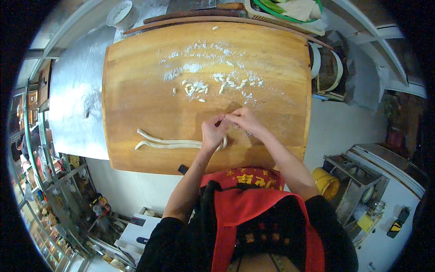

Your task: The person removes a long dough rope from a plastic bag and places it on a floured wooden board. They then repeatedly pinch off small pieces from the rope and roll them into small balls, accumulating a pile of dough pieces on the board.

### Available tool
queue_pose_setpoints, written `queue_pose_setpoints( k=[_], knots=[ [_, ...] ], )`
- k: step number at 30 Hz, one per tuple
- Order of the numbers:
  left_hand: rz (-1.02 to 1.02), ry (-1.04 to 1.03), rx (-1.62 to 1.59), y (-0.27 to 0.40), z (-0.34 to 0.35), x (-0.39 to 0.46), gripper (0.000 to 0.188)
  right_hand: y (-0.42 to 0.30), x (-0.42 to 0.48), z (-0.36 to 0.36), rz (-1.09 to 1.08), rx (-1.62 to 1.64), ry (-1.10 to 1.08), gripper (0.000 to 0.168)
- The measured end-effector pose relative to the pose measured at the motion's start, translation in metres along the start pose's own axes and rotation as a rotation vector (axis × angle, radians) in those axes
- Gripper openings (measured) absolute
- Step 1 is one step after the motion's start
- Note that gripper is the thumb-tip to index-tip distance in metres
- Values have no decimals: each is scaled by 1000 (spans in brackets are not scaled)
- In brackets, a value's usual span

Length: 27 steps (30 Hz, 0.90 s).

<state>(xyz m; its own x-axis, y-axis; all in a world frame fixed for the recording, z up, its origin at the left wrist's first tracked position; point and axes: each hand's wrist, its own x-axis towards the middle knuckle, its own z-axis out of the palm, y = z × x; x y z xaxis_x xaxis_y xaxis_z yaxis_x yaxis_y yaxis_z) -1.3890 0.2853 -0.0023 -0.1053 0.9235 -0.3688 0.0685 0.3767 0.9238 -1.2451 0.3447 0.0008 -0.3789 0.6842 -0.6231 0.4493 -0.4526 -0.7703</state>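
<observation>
A long strand of pale dough (170, 142) lies folded double on the wooden board (129, 102), its two loose ends at the left. My left hand (214, 132) is closed on this strand where it curls up near the board's front edge. Fingertips of my right hand (246, 121) meet those of my left and pinch at the dough; the exact grip is partly hidden. Beyond both hands, small pointed dough pieces (196, 89) lie in two loose groups among streaks of white flour (192, 67). One single piece (215, 28) rests near the far edge.
Long wooden rolling pins (193, 15) lie along the board's far edge. A bowl of flour (120, 15) stands at the far left, on a metal tabletop (81, 88). Behind the board at the right is a basket (285, 22) under a green-rimmed container. Round sieve-like hoops (334, 71) stand right of the board.
</observation>
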Motion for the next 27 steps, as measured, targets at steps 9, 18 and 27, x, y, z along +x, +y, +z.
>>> queue_pose_setpoints(
  k=[9, 18, 27],
  knots=[
    [22, 108, 159, 1, 0, -3, 16, -12, -26, 1, 98, 374, -186, 20],
    [-161, -112, -152, -17, -17, 5, 11, 5, 5, -13, -236, -582, 347, 28],
    [-233, -120, -120, -12, -16, -2, 17, -26, 26, -25, -4, -695, 397, 46]
  ],
)
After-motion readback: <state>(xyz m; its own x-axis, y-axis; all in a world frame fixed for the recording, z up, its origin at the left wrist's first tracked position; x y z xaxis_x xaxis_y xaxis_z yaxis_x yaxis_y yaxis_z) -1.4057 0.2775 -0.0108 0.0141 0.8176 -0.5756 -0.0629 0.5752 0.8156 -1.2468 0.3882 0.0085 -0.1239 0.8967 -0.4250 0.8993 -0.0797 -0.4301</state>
